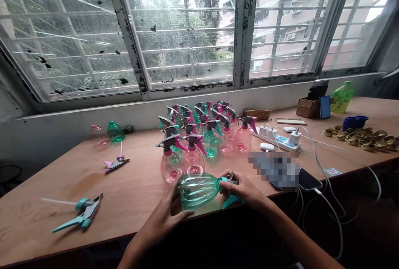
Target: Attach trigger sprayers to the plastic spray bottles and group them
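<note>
A clear green spray bottle lies sideways in the air at the table's front edge, its trigger head pointing right. My left hand cups the base end, with the thumb below and the fingers behind it. My right hand is closed around the teal collar and grey trigger head. Just behind stand several pink and green spray bottles with their heads on. Two loose trigger heads lie to the left: a teal and grey one with its tube, and a pink and grey one.
Two headless bottles, one pink and one green, stand at the back left. On the right are a power strip with white cables, a phone, gold-coloured pieces and a small cardboard box. Windows run behind the table.
</note>
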The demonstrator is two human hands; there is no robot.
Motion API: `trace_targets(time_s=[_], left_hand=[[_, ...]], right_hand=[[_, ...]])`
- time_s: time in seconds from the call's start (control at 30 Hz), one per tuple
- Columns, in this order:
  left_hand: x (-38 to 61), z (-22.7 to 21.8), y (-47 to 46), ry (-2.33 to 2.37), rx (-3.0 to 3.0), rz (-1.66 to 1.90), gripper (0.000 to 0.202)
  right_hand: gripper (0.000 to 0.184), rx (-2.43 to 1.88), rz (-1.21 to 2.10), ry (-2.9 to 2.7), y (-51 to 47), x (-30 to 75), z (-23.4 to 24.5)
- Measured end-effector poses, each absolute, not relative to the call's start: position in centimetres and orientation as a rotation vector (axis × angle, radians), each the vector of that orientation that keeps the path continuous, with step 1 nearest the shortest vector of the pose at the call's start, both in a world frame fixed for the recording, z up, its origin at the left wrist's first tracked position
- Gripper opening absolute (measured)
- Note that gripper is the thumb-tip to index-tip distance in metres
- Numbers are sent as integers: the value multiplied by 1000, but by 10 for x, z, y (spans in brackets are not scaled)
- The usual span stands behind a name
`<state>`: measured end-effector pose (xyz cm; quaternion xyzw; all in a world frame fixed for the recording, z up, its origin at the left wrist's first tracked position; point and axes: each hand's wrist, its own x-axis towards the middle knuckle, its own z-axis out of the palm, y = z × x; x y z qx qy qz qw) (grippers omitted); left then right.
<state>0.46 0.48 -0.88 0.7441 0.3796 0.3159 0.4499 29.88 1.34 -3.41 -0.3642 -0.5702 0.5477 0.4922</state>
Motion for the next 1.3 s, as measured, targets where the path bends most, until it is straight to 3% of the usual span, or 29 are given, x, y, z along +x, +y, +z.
trace_targets(time_s=[0.13, 0.27, 0.43, 0.63, 0.8, 1.17, 1.3], left_hand=[[1, -16, 7, 967, 1902, 824, 93], [3, -10, 5, 914, 1862, 779, 105], [6, -4, 3, 922, 1840, 764, 95], [4, -10, 3, 1021, 1947, 806, 93], [4, -8, 3, 948, 1885, 780, 104], [1, -16, 5, 1014, 2064, 784, 95], [2, -12, 4, 1012, 2025, 783, 105]], right_hand=[[43, -874, 1348, -1384, 14, 299, -36], [43, -865, 1356, -1388, 13, 299, -35], [42, -856, 1360, -1388, 12, 299, -33], [42, -861, 1352, -1398, 13, 299, -34], [41, -849, 1342, -1415, 13, 299, -35], [40, -868, 1324, -1410, 14, 299, -36], [39, -861, 1318, -1424, 14, 299, -35]])
